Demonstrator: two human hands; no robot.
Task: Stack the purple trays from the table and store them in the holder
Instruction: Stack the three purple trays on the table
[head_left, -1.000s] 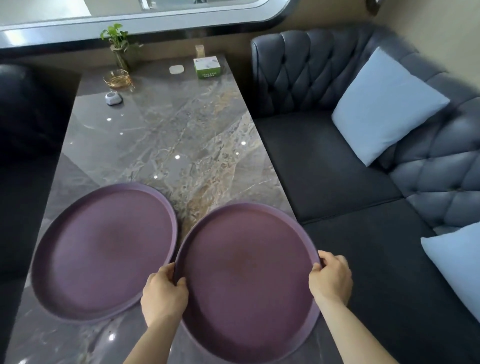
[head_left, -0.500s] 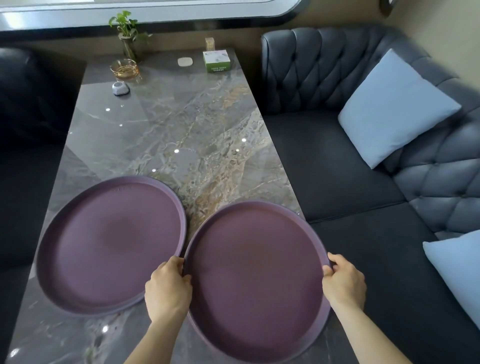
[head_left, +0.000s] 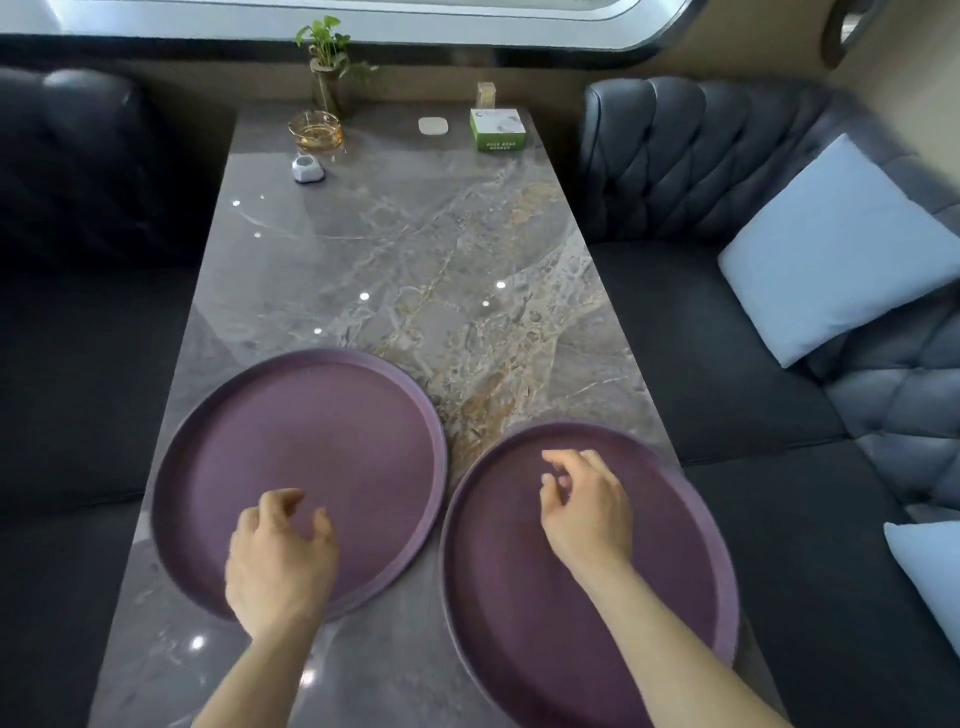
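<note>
A dark tufted sofa (head_left: 727, 332) wraps the right side, with a pale blue cushion (head_left: 836, 249) leaning on its back, and another dark seat (head_left: 88, 312) lines the left. Between them runs the long grey marble tabletop (head_left: 415, 260). Two round purple trays lie flat on its near end, side by side: the left tray (head_left: 311, 431) sits a little farther away, the right tray (head_left: 571, 623) nearer, its right rim reaching past the tabletop edge; their rims come very close at the middle, and whether they touch cannot be told. The left hand (head_left: 280, 556) is above the near part of the left tray, fingers loosely curled and spread, gripping nothing. The right hand (head_left: 584, 504) is over the right tray, fingers likewise half curled, holding nothing. At the far end stand a green and white box (head_left: 497, 130), an amber glass dish (head_left: 316, 131), a small potted plant (head_left: 330, 62), a white faceted object (head_left: 307, 169) and a small white pad (head_left: 434, 126)
</note>
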